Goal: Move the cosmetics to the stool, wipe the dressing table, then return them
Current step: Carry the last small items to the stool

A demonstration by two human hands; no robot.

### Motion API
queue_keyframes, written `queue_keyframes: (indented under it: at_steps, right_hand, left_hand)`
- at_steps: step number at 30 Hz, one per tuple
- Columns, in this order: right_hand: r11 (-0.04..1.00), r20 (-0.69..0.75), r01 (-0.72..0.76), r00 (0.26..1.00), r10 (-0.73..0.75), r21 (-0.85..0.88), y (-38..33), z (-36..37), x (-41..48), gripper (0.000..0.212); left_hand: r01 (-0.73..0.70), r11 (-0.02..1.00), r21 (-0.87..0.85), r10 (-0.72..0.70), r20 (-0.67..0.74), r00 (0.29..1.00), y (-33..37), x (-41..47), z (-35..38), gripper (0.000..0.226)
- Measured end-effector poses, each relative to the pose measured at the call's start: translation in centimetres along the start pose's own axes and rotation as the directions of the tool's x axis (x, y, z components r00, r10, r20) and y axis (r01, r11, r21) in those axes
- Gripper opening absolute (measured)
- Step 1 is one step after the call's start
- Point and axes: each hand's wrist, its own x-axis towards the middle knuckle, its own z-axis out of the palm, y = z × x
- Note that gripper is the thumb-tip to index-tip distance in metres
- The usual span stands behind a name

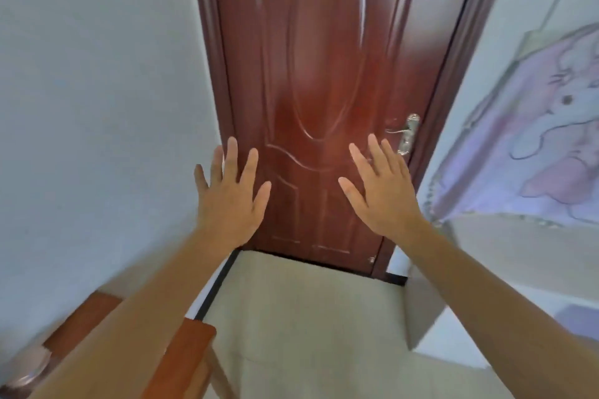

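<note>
My left hand [230, 197] and my right hand [382, 191] are both stretched out in front of me with fingers spread, backs toward the camera, holding nothing. They hover in front of a closed reddish-brown door [324, 74]. A brown wooden stool [181, 356] shows at the lower left, under my left forearm. No cosmetics and no dressing table are in view.
The door has a metal lever handle [406, 133] on its right side. White walls [97, 91] flank the door. A white piece of furniture [518, 253] with a purple cartoon cloth [534, 146] stands at the right. Beige floor [308, 327] lies below.
</note>
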Motion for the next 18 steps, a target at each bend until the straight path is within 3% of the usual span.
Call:
queue_keyframes:
  at_steps: [4,10,14,18]
  right_hand:
    - [0.981,-0.166,-0.190,0.969,0.181,-0.040,11.6,-6.2,-7.2,0.063]
    - [0.886,-0.160,-0.428,0.901,0.403,-0.177,26.0,-12.9,-22.6,0.064]
    - [0.744,-0.151,-0.590,0.804,0.575,-0.314,36.3,-19.0,-35.2,0.067]
    - [0.598,-0.182,-0.726,0.674,0.716,-0.339,42.8,-23.8,-45.3,0.069]
  left_hand:
    - [-0.251,0.966,-0.062,0.245,-0.093,0.965,13.6,1.4,-1.6,0.063]
    - [-0.479,0.864,-0.153,0.460,-0.145,0.876,34.0,-1.7,-1.9,0.065]
    - [-0.660,0.715,-0.232,0.638,-0.170,0.751,50.7,-6.6,-1.8,0.066]
    - [-0.747,0.598,-0.289,0.734,-0.176,0.656,62.8,-10.9,-2.7,0.066]
